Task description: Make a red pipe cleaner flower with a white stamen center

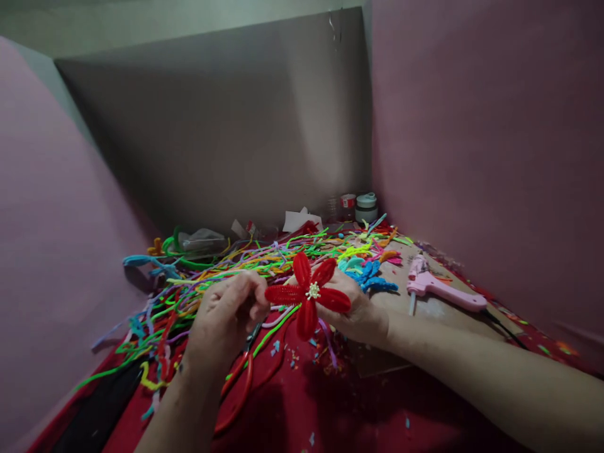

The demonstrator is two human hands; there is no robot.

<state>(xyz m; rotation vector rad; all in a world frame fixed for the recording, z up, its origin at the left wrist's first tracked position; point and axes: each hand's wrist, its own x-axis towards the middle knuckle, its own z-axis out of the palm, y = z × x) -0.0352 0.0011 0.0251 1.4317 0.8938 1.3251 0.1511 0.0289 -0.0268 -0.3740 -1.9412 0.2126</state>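
A red pipe-cleaner flower (307, 293) with a pale beaded centre is held up over the red table (330, 402). My right hand (358, 309) is behind it, fingers wrapped around its back. My left hand (225, 321) is pinched on the tip of the flower's left petal. A green pipe-cleaner stem (276, 326) runs down from the flower toward my left hand. Red-handled scissors (240, 384) lie under my left wrist.
A heap of loose coloured pipe cleaners (226, 267) covers the table's far left and middle. Blue pipe-cleaner flowers (372, 277) lie right of my hand. A pink glue gun (441, 289) rests on cardboard at right. Small jars (365, 206) stand by the back wall. Pink walls close both sides.
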